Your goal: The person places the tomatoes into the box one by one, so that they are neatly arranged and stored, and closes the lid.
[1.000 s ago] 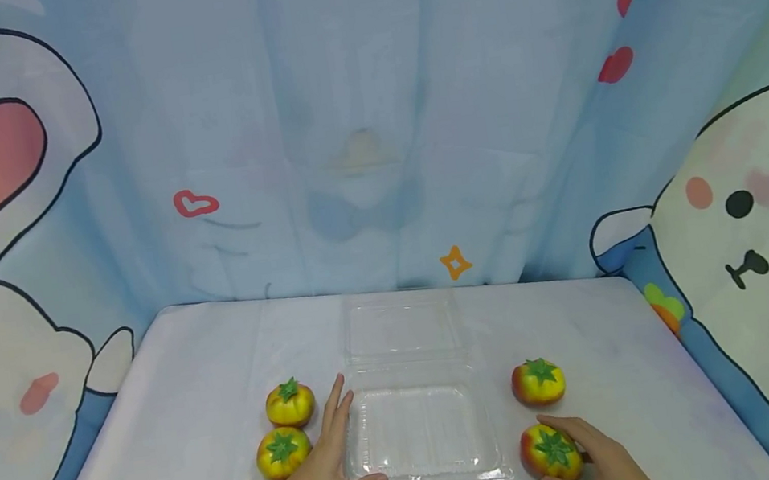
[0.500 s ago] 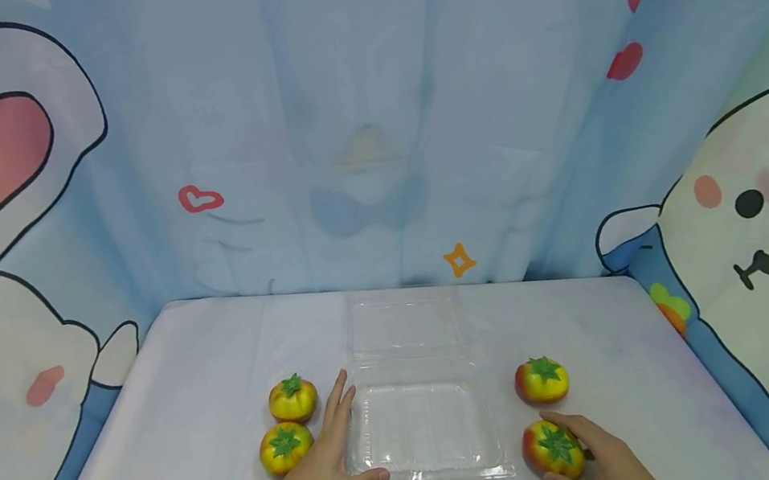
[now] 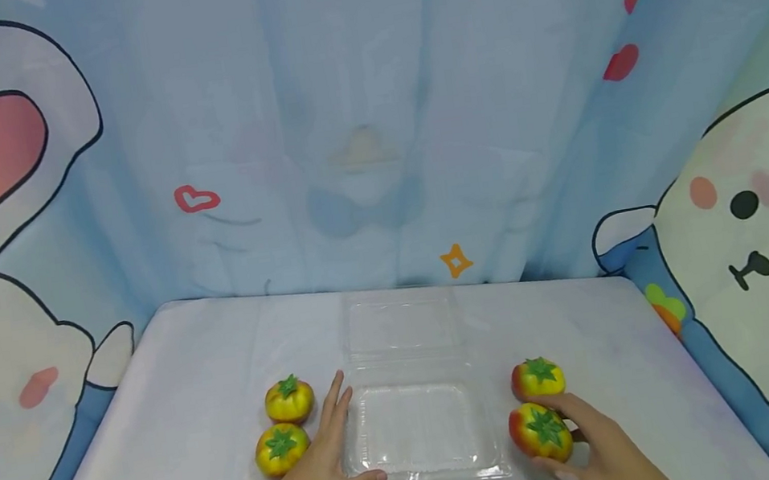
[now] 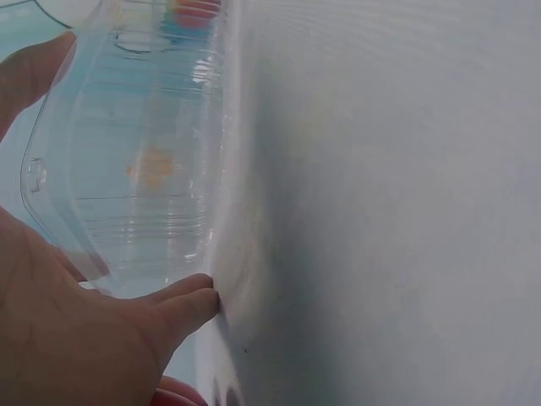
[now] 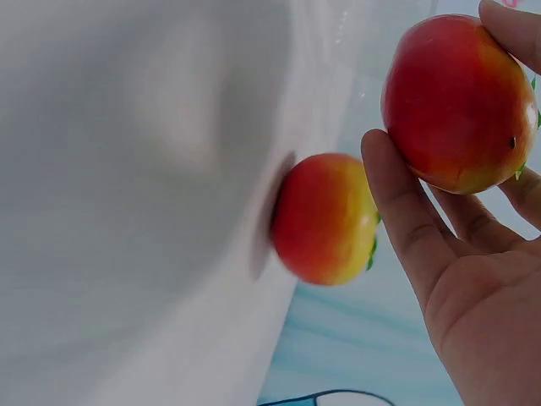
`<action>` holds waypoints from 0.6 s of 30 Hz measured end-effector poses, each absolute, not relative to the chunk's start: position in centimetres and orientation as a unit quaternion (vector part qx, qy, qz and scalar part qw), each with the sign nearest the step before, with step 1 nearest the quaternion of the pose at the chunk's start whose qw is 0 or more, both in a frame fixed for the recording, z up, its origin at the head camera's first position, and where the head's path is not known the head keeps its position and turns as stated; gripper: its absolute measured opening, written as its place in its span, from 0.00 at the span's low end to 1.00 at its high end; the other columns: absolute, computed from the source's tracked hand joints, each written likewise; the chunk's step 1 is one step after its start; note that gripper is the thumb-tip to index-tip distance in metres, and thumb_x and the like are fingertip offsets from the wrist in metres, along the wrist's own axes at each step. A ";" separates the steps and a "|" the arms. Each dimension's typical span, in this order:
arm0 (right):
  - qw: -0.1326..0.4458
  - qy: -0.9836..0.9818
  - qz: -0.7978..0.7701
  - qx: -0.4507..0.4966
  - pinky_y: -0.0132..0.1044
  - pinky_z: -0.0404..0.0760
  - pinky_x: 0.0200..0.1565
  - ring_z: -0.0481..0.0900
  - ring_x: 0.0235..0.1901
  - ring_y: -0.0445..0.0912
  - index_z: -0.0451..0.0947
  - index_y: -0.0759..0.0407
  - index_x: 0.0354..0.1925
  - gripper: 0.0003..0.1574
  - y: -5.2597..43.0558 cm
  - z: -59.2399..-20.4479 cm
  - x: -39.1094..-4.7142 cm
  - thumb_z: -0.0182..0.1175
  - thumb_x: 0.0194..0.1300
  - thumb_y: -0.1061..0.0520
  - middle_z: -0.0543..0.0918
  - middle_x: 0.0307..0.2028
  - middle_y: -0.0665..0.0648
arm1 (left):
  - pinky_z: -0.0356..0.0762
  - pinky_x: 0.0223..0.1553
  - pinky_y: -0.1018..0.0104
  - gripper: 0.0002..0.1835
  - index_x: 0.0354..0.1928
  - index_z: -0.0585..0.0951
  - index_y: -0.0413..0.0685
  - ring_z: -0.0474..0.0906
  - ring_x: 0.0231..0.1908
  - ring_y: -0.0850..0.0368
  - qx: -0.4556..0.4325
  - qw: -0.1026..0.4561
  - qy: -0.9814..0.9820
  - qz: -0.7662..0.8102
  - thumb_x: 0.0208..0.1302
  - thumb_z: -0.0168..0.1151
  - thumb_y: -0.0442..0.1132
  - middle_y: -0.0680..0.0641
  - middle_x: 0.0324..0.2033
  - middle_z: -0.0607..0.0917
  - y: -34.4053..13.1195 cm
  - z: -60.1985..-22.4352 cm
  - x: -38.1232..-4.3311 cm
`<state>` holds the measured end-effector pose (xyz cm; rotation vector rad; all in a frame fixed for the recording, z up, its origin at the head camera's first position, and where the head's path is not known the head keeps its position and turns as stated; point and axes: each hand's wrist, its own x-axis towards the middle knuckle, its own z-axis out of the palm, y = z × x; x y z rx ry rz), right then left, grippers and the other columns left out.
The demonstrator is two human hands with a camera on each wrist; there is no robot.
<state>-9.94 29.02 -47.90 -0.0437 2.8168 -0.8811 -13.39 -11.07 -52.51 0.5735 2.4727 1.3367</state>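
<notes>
In the head view my right hand (image 3: 597, 447) holds a red-and-yellow persimmon (image 3: 540, 432) with a green leafy top between thumb and fingers. The right wrist view shows this persimmon (image 5: 461, 103) raised off the cloth. A second red-and-yellow persimmon (image 3: 537, 377) sits just behind it on the table. My left hand (image 3: 312, 468) lies with spread, fairly straight fingers along the left side of a clear plastic clamshell box (image 3: 420, 430). The box's lid is folded back, away from me. In the left wrist view the fingers (image 4: 182, 309) are at the box's edge.
Two yellower persimmons, a rear one (image 3: 289, 401) and a front one (image 3: 282, 450), sit together left of my left hand. A white cloth covers the table (image 3: 193, 395). Behind it hangs a blue cartoon curtain (image 3: 353, 114), with printed bears at both sides.
My right hand has lifted the front right persimmon from the cloth and moved it slightly away from me and left. The left hand and the box have stayed in place.
</notes>
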 end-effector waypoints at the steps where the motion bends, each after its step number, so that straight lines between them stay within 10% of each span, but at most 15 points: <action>1: 0.092 0.950 -0.299 -0.021 0.50 0.91 0.53 0.77 0.57 0.52 0.71 0.51 0.71 0.53 28.9 -47.7 -10.0 0.81 0.54 0.37 0.77 0.70 0.59 | 0.60 0.76 0.26 0.66 0.86 0.42 0.46 0.35 0.86 0.36 0.199 0.135 0.854 0.461 0.60 0.76 0.59 0.52 0.86 0.27 -11.0 -52.5 -13.4; 18: 0.068 0.934 -0.343 -0.077 0.40 0.91 0.52 0.79 0.56 0.48 0.75 0.46 0.69 0.49 25.6 -45.8 -11.1 0.82 0.54 0.39 0.81 0.67 0.52 | 0.60 0.76 0.25 0.66 0.86 0.43 0.46 0.34 0.86 0.35 0.192 0.138 0.853 0.465 0.59 0.76 0.59 0.51 0.86 0.27 -11.1 -52.6 -13.4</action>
